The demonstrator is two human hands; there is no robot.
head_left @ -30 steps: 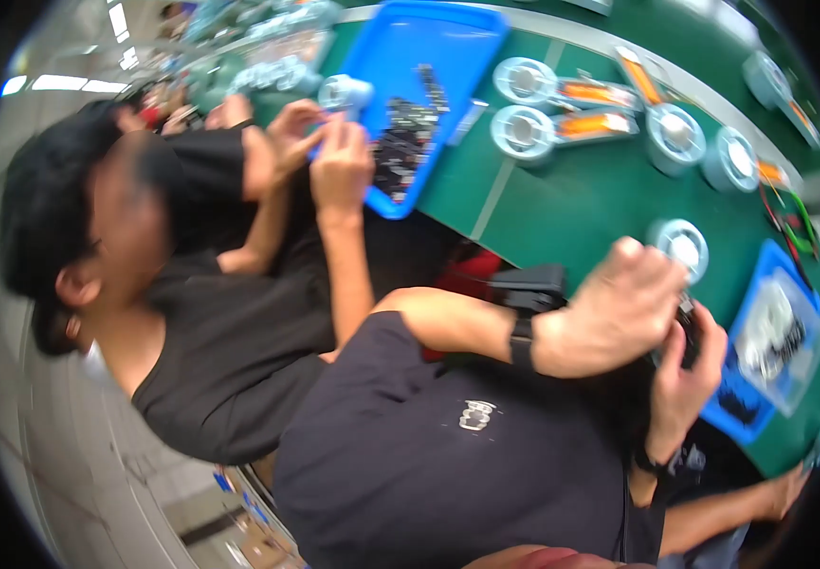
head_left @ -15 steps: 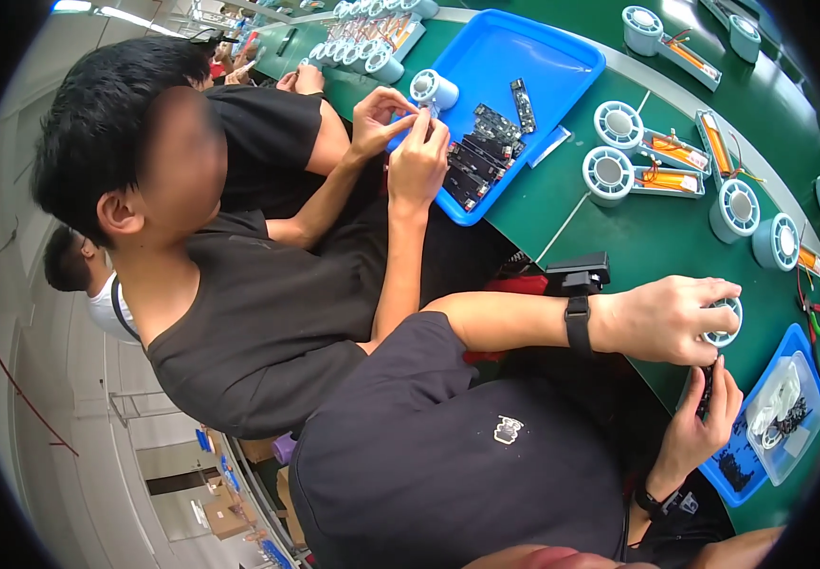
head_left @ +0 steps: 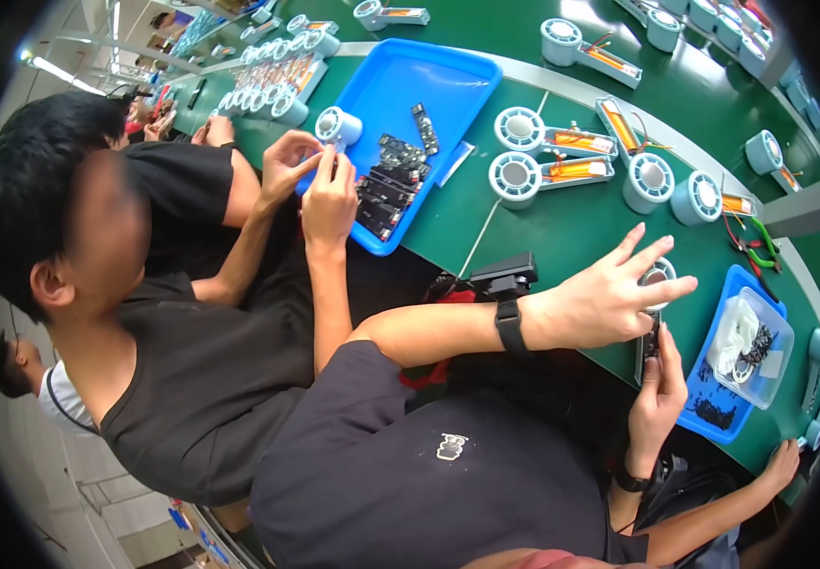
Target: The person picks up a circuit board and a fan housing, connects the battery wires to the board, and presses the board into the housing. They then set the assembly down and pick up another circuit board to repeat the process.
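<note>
In front of me is a small light-blue handheld fan [head_left: 660, 272] with a round slotted head and a handle holding a dark circuit board. My right hand [head_left: 655, 394] has its fingers and thumb closed around the handle's lower part. Over the fan head, my left hand [head_left: 595, 302] has its fingers spread; it partly hides the head, and I cannot tell whether a fingertip touches it. Beside my right hand lies a blue tray [head_left: 687, 396] with small dark screws and a clear plastic box [head_left: 778, 379] holding a white bag and more small dark parts.
Several fan bodies with orange batteries [head_left: 576, 172] lie on the green table [head_left: 467, 211]. Green-handled pliers [head_left: 763, 248] rest at the right. A co-worker on my left handles another fan [head_left: 336, 125] over a blue tray [head_left: 429, 71] of circuit boards. Another person's hand [head_left: 783, 463] is at the right edge.
My left hand's fingers have opened and spread away from the fan head they were curled over. My right hand still holds the handle. The whole view has shifted, moving the scene leftward.
</note>
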